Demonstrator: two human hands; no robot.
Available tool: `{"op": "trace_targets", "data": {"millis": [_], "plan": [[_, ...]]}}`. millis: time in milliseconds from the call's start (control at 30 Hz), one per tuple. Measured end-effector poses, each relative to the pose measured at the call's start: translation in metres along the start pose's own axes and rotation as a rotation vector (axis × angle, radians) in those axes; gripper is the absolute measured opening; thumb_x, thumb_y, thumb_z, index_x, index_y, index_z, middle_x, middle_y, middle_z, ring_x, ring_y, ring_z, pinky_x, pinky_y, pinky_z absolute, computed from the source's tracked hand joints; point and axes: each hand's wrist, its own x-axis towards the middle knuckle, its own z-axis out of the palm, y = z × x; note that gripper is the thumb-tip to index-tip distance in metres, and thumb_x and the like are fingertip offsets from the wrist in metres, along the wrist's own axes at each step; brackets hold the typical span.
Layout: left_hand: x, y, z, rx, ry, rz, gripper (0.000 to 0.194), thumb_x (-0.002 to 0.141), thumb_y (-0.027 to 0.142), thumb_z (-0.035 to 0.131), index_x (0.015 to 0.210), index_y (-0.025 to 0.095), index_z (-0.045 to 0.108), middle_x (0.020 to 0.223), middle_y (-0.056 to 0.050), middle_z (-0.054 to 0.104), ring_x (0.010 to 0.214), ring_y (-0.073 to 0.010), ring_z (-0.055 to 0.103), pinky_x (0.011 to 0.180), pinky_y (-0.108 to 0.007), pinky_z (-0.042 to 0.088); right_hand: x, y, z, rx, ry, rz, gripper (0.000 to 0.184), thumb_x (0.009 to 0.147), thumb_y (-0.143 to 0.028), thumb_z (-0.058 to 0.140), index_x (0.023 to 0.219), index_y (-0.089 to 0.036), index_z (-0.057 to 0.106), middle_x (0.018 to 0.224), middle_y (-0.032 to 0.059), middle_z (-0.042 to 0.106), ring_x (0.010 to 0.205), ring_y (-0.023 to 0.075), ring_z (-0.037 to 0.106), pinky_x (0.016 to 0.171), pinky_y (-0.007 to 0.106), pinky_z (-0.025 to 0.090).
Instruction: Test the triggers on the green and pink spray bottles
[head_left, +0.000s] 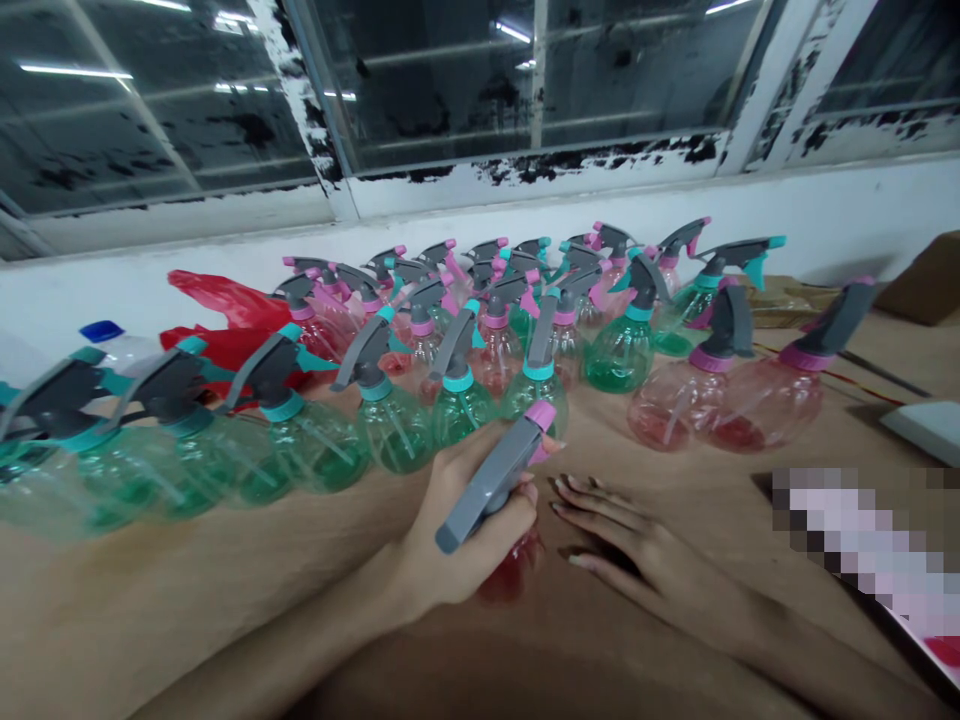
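My left hand (465, 520) is wrapped round the neck of a spray bottle (495, 480) with a grey head, a pink nozzle and a clear red body. The bottle is upright in front of me, its lower part partly covered by my fingers. To its right, my right hand (637, 545) lies low over the table with its fingers stretched out and holds nothing. Just behind the left hand stands a green spray bottle (538, 390) with a teal collar. Two red spray bottles (765, 410) with pink collars are beyond the right hand.
Several green spray bottles (300, 450) line the left of the wooden table (315, 570); more stand behind. A red plastic bag (232, 330) and a blue-capped bottle (112, 345) are at back left. A brown box (922, 280) and a white object (926, 430) are at right, below windows.
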Motion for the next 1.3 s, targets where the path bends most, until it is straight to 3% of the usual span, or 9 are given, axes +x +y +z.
{"op": "trace_targets", "data": {"millis": [833, 967, 1300], "plan": [[0.0011, -0.0008, -0.0047, 0.051, -0.074, 0.013, 0.013, 0.072, 0.013, 0.045, 0.078, 0.020, 0.055, 0.073, 0.000, 0.057, 0.065, -0.0145, 0.056, 0.058, -0.027, 0.047, 0.0003, -0.0013, -0.0016, 0.026, 0.022, -0.008, 0.047, 0.088, -0.039, 0.048, 0.133, -0.028, 0.040, 0.140, 0.0001, 0.041, 0.129, 0.0192, 0.035, 0.106, 0.042, 0.032], [0.0012, -0.0048, -0.0039, 0.051, -0.002, 0.009, 0.025, 0.070, 0.012, 0.046, 0.091, 0.023, 0.056, 0.076, 0.000, 0.057, 0.067, -0.0151, 0.058, 0.063, -0.029, 0.047, 0.0003, -0.0013, -0.0012, 0.032, 0.028, -0.011, 0.047, 0.088, -0.039, 0.048, 0.133, -0.029, 0.040, 0.140, -0.0001, 0.041, 0.129, 0.0195, 0.035, 0.106, 0.042, 0.032], [0.0018, -0.0006, -0.0026, 0.088, 0.014, 0.007, 0.015, 0.071, 0.012, 0.045, 0.079, 0.023, 0.051, 0.073, 0.000, 0.054, 0.060, -0.0141, 0.055, 0.056, -0.027, 0.044, 0.0002, -0.0013, -0.0014, 0.019, 0.017, -0.013, 0.047, 0.089, -0.039, 0.046, 0.133, -0.028, 0.040, 0.140, 0.0005, 0.041, 0.129, 0.0199, 0.035, 0.106, 0.043, 0.032]]}}
